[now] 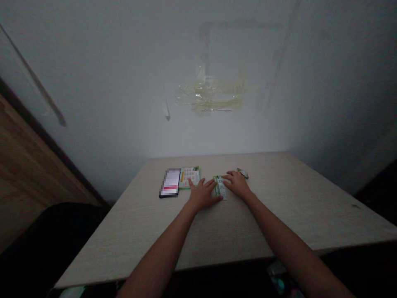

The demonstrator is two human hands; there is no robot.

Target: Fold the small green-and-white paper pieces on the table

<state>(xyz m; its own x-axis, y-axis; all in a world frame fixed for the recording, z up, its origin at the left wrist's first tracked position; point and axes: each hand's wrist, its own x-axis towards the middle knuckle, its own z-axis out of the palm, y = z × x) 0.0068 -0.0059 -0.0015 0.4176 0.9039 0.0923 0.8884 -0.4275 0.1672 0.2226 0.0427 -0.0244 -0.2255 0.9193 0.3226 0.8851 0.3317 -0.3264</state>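
Observation:
Between my two hands a small green and white printed paper (220, 189) lies on the table. My left hand (203, 194) rests spread over its left side, with fingers stretched out and apart. On the paper's upper right edge are the fingertips of my right hand (237, 184), its fingers extended. Just beyond my right hand lies a small green and white packet (243, 173), partly covered by the hand. A larger green-edged printed sheet or booklet (190, 176) sits behind my left hand, whose fingertips reach its lower edge.
To the left of the booklet is a phone (170, 183) with a lit, blurred screen. The pale wooden table (139, 231) meets a grey wall (124, 82) bearing yellowed tape strips (217, 95). Brown wooden panelling (27, 165) stands at the left, beside a dark shape.

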